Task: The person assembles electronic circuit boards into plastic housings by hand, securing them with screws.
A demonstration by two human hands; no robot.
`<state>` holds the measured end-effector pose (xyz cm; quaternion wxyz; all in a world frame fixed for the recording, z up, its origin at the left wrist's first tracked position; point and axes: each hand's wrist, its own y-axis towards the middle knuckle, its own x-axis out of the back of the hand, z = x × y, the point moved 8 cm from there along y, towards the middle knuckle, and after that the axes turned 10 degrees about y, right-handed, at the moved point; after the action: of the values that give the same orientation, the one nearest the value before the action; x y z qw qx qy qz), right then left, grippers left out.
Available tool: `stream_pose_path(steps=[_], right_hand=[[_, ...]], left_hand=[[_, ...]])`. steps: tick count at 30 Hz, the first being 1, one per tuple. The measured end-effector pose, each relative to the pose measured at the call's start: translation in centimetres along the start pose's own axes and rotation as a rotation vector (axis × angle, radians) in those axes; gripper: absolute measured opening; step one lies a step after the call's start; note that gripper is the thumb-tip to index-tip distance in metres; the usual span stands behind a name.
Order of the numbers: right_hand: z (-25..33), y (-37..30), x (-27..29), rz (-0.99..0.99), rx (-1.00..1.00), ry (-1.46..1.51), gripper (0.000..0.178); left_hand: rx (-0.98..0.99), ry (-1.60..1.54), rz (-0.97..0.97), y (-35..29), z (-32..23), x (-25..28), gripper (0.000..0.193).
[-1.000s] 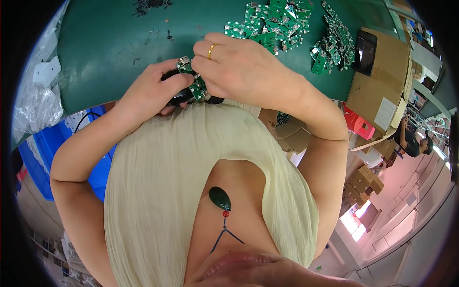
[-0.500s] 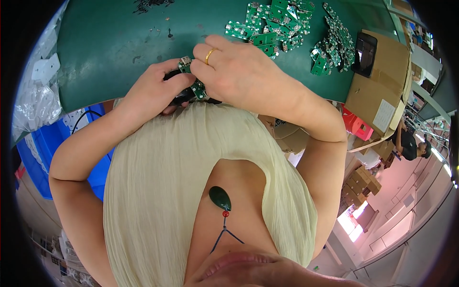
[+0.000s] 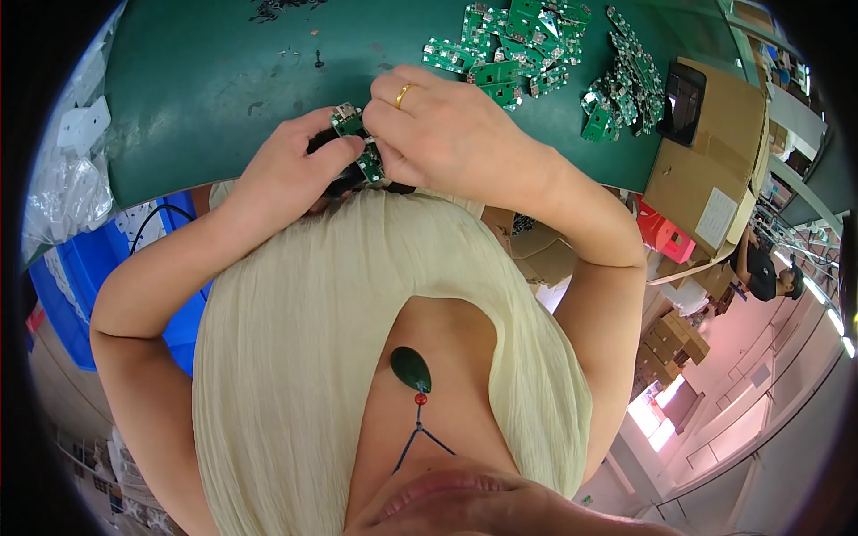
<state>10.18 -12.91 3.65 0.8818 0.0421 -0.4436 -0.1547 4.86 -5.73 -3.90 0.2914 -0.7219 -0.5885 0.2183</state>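
Observation:
My left hand (image 3: 302, 165) is wrapped round a dark black part (image 3: 344, 182) at the table's near edge, close to my shirt. A small green circuit board (image 3: 369, 163) with a metal connector at its far end lies against that part, under my left thumb. My right hand (image 3: 447, 129), with a ring on one finger, has its fingers curled and pressed together at the board's right edge. Its fingertips are partly hidden, and so is most of the black part.
Piles of green circuit boards (image 3: 514, 49) lie on the green table (image 3: 206, 89), with small black pieces (image 3: 281, 9) at the far left. A cardboard box (image 3: 710, 152) with a dark device (image 3: 684, 103) stands right. A blue bin (image 3: 94, 255) and clear plastic bags (image 3: 71, 192) are left.
My right hand has shifted slightly to the right, and more of the board's middle shows between the hands. The left hand keeps its grip in nearly the same place.

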Motion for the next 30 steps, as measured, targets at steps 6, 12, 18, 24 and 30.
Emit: stream_pose_path(steps=[6, 12, 18, 24, 30], right_hand=[[0.3, 0.0, -0.6, 0.055, -0.051, -0.075, 0.018], [0.3, -0.1, -0.2, 0.035, -0.093, -0.083, 0.019], [0.4, -0.1, -0.1, 0.054, -0.094, -0.081, 0.018], [0.4, 0.1, -0.3, 0.064, -0.094, -0.063, 0.019], [0.4, 0.1, -0.6, 0.092, -0.105, -0.099, 0.019]], left_hand=[[-0.063, 0.067, -0.032, 0.1, -0.3, 0.1, 0.025], [-0.154, 0.147, -0.07, 0.0, -0.7, 0.2, 0.026], [-0.139, 0.144, -0.062, 0.0, -0.8, 0.2, 0.025], [-0.142, 0.142, -0.065, 0.0, -0.9, 0.2, 0.024], [-0.162, 0.144, -0.064, -0.1, -0.9, 0.1, 0.024]])
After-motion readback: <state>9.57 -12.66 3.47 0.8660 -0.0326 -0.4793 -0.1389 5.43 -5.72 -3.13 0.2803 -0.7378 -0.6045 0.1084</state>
